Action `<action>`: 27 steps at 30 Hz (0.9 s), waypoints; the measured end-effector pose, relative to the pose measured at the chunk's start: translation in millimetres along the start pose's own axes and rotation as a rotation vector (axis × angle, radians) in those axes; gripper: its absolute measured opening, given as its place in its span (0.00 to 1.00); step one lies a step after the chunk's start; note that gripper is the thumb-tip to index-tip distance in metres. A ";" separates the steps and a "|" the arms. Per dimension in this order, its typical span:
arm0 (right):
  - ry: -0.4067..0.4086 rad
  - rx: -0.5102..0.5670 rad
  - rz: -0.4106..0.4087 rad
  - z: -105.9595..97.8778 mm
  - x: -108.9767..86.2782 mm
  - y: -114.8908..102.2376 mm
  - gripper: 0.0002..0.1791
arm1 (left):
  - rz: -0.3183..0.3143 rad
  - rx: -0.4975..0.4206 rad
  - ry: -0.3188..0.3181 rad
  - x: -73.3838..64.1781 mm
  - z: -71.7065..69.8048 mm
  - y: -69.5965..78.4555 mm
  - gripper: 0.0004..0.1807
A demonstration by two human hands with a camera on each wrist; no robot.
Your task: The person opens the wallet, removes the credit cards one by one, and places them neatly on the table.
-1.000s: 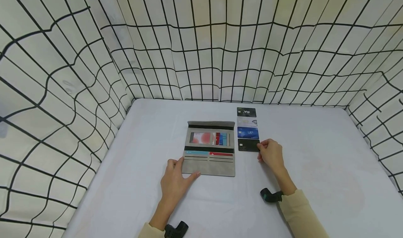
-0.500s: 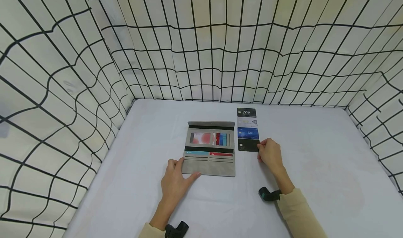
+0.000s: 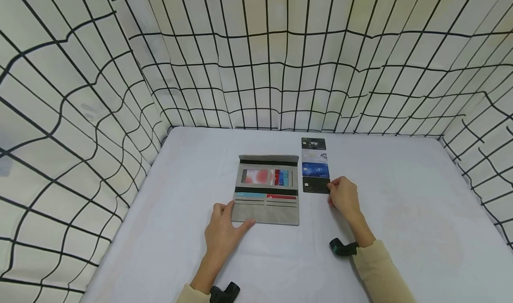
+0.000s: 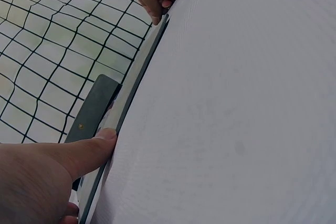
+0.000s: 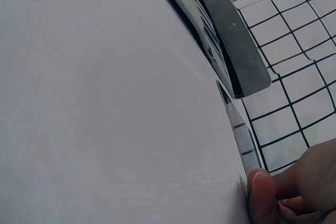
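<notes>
My spread left hand touches the wallet, likely steadying it; right of the wallet, my right hand edge-pinches the nearest black card, probably for control.

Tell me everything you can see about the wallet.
The gray wallet, leather-like, lies open on the white table, its far flap tilted up and bearing a brass-colored snap. Dark bands cross it. A framed pocket shows pink, red and blue printing; below, a blue strip and a red strip show above card slots. The left hand touches its left edge, thumb on the near edge.
</notes>
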State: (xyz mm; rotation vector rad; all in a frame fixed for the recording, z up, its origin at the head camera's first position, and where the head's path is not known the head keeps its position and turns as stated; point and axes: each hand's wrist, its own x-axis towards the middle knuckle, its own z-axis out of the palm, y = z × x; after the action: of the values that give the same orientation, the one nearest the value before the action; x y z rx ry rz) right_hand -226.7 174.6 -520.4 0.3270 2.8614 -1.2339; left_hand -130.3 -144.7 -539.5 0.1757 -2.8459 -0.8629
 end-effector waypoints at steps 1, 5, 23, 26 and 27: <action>-0.002 0.003 -0.004 -0.1 0.1 0.9 0.11 | 0.000 -0.001 -0.001 -0.2 0.1 -0.3 0.46; -0.013 0.013 -0.010 -1.4 -0.4 1.9 0.12 | 0.001 -0.002 0.001 -0.5 0.1 -1.0 0.46; 0.036 0.033 -0.054 1.1 -3.0 -9.9 0.13 | 0.002 -0.008 0.011 0.0 -1.1 0.7 0.47; 0.018 0.050 -0.064 1.4 -4.8 -13.8 0.13 | 0.003 -0.010 0.013 0.1 -0.9 0.4 0.47; 0.014 0.052 -0.068 1.7 -5.3 -14.8 0.13 | 0.003 -0.011 0.014 0.1 -1.0 0.3 0.47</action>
State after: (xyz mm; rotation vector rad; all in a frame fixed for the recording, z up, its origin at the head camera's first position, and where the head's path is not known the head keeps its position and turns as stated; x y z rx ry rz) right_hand -224.5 162.5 -510.4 0.2415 2.8797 -1.3236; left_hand -130.2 -145.1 -538.5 0.1751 -2.8272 -0.8727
